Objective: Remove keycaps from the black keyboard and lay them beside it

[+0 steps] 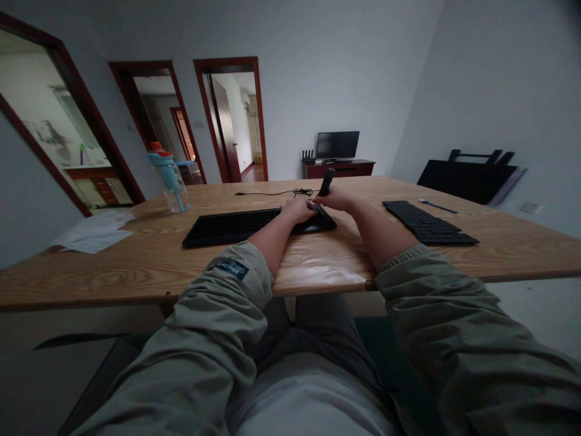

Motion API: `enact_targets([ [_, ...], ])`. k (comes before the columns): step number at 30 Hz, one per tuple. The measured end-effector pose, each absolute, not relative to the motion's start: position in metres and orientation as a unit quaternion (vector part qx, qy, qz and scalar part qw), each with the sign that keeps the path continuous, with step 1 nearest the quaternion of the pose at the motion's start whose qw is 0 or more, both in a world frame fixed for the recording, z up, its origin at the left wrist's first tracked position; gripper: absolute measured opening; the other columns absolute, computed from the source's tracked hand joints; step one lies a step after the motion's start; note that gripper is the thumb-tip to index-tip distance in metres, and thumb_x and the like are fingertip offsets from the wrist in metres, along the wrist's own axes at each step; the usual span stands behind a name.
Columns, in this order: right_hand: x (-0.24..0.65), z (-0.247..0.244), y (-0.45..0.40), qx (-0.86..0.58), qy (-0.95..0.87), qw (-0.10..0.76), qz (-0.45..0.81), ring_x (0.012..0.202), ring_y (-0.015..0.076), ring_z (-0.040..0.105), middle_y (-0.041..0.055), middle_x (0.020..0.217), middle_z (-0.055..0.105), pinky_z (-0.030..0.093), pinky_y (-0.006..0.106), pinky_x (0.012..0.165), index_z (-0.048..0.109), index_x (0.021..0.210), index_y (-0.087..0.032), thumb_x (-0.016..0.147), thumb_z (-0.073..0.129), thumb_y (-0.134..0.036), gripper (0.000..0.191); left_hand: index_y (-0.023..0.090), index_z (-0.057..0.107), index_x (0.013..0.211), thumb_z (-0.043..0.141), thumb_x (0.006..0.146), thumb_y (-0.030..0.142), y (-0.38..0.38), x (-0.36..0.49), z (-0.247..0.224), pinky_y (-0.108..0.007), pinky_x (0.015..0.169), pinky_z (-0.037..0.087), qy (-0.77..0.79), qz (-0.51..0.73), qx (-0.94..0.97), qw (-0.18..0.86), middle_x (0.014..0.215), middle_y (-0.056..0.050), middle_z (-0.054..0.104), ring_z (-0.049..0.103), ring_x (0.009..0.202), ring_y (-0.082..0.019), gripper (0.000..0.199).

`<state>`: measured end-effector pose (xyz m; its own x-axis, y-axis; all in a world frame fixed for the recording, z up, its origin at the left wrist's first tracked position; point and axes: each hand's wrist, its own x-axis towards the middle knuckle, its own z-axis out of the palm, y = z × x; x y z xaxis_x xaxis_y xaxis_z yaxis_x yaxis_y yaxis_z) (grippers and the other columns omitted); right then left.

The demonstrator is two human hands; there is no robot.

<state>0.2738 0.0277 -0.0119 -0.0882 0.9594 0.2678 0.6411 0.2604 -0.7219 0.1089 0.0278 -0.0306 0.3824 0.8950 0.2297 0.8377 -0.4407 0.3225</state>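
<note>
Where both hands meet | right grip (pixel 338 197) clasps slim black stick (pixel 326 181) | left (pixel 297 209) on flat keyboard (pixel 236 226)

Two hands at the right end of a black keyboard

The left hand (pixel 297 209) rests on the keyboard (pixel 236 225); the right hand (pixel 336 197) grips a dark upright object (pixel 326 180) (what it is cannot be told). On the wooden surface (pixel 149 260) also lie a second keyboard (pixel 429 221), a bottle (pixel 169 178) and papers (pixel 95 232).

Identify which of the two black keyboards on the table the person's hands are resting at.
The keyboard on the left, in front of the water bottle: both hands meet at its right end. The other keyboard lies untouched further right.
</note>
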Motion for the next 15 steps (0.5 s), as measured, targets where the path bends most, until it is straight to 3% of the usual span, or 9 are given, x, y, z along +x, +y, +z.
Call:
enact_targets([
  [5, 0.240, -0.023, 0.035, -0.519, -0.509, 0.607, 0.322, 0.057, 0.0110, 0.052, -0.0009, 0.063, 0.057, 0.046, 0.023, 0.055, 0.057, 0.072, -0.019, 0.087, 0.066, -0.039, 0.026, 0.030, 0.079, 0.099, 0.066, 0.081, 0.056, 0.029, 0.113, -0.034, -0.042, 0.093, 0.049, 0.551, 0.192, 0.812, 0.023, 0.108, -0.008, 0.075, 0.065, 0.106, -0.029, 0.034],
  [7, 0.223, -0.025, 0.039, -0.497, -0.426, 0.665, 0.361, 0.051, 0.0102, 0.048, -0.0037, 0.058, 0.050, 0.043, 0.022, 0.049, 0.051, 0.072, -0.021, 0.089, 0.061, -0.042, 0.029, 0.030, 0.079, 0.100, 0.065, 0.082, 0.055, 0.028, 0.112, -0.035, -0.043, 0.092, 0.049, 0.550, 0.193, 0.812, 0.024, 0.110, -0.009, 0.075, 0.066, 0.104, -0.030, 0.035],
  [10, 0.209, -0.029, 0.044, -0.499, -0.388, 0.692, 0.348, 0.048, 0.0100, 0.042, -0.0057, 0.055, 0.045, 0.038, 0.022, 0.043, 0.048, 0.069, -0.023, 0.086, 0.062, -0.041, 0.029, 0.030, 0.079, 0.104, 0.065, 0.083, 0.053, 0.027, 0.106, -0.031, -0.040, 0.090, 0.050, 0.535, 0.174, 0.825, 0.053, 0.107, -0.008, 0.075, 0.067, 0.101, -0.029, 0.035],
  [15, 0.217, -0.034, 0.043, -0.520, -0.424, 0.665, 0.328, 0.047, 0.0108, 0.043, -0.0044, 0.055, 0.046, 0.038, 0.022, 0.042, 0.050, 0.071, -0.023, 0.084, 0.060, -0.037, 0.022, 0.023, 0.078, 0.111, 0.064, 0.086, 0.045, 0.037, 0.068, -0.019, -0.030, 0.089, 0.051, 0.467, 0.161, 0.865, 0.090, 0.100, -0.005, 0.077, 0.069, 0.095, -0.023, 0.036],
])
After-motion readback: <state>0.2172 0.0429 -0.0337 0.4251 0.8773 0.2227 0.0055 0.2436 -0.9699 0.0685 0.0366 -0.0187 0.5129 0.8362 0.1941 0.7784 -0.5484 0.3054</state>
